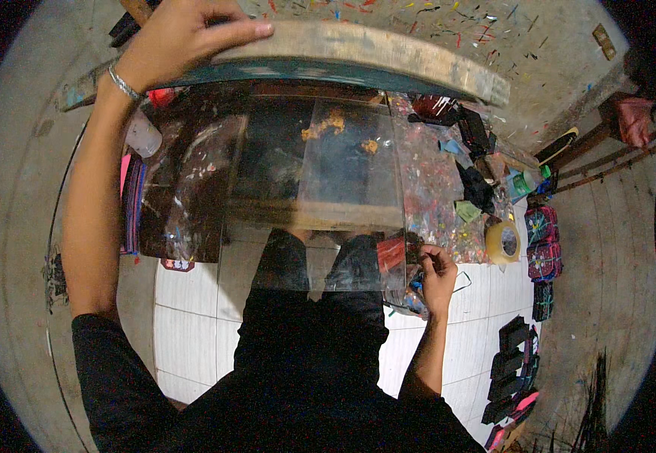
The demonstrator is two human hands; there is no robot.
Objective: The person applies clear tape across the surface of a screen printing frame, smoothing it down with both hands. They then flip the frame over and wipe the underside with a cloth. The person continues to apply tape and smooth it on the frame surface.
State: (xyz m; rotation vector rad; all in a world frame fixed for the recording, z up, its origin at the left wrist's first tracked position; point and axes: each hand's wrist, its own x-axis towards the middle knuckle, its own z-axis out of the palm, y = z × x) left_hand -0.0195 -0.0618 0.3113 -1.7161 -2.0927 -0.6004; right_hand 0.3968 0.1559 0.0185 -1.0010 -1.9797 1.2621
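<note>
My left hand [192, 41] is over the far side, closed on the top edge of a long, thick wooden board [388, 53] with a worn, pale edge and a dark teal face. A clear, stiff-looking sheet [320, 264] reaches from the dark work surface out over my thighs; orange-brown smears show through it. To its right, my right hand [439, 279] has its thumb and fingers pinched together beside a small red piece [391, 254] and something dark. What the fingertips hold, if anything, is too small to tell.
A tape roll [502, 241], black cloth [475, 187] and a green-labelled bottle [525, 182] lie on the paint-spattered right side. A pale plastic cup [144, 134] and stacked coloured sheets [130, 204] are at the left. Patterned and black pouches [543, 241] line the floor at right.
</note>
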